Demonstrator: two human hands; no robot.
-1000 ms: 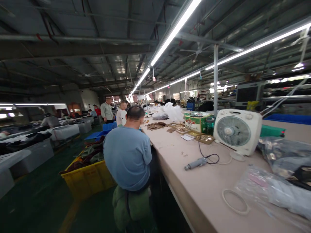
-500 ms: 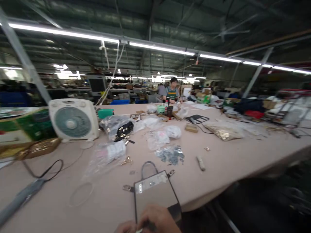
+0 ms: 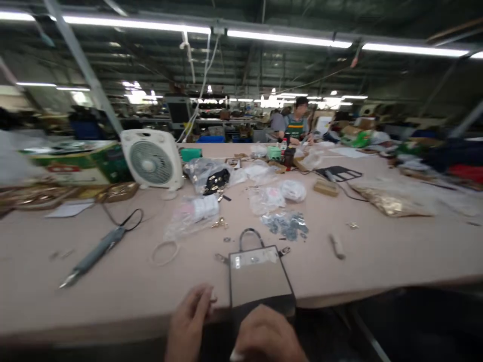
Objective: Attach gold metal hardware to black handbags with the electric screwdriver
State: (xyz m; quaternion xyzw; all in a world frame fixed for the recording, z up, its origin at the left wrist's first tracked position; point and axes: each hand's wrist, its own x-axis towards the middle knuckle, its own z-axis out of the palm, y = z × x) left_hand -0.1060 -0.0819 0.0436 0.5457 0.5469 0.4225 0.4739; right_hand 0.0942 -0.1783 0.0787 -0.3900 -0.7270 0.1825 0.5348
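Observation:
A handbag (image 3: 260, 284) with a grey-beige front, dark edges and a looped handle (image 3: 251, 232) lies at the table's front edge, its lower end over the edge. Small metal clasps on tabs stick out at both its upper corners. My left hand (image 3: 190, 319) is just left of the bag, fingers pinched together; a tiny pale bit shows at the fingertips, too blurred to name. Curled closed, my right hand (image 3: 267, 334) is in front of the bag's lower end. Something whitish shows below its fingers, mostly hidden.
An electric screwdriver (image 3: 96, 254) and a clear ring (image 3: 165, 252) lie left. Beyond are grey metal pieces (image 3: 289, 226), plastic bags (image 3: 196, 211) and a box fan (image 3: 153, 158). A pale cylindrical piece (image 3: 335, 246) lies right. A co-worker (image 3: 297, 125) stands across the table.
My hands were close together over the bag's lower part; now they are apart, the left one beside the bag. The view has turned left and tilted down.

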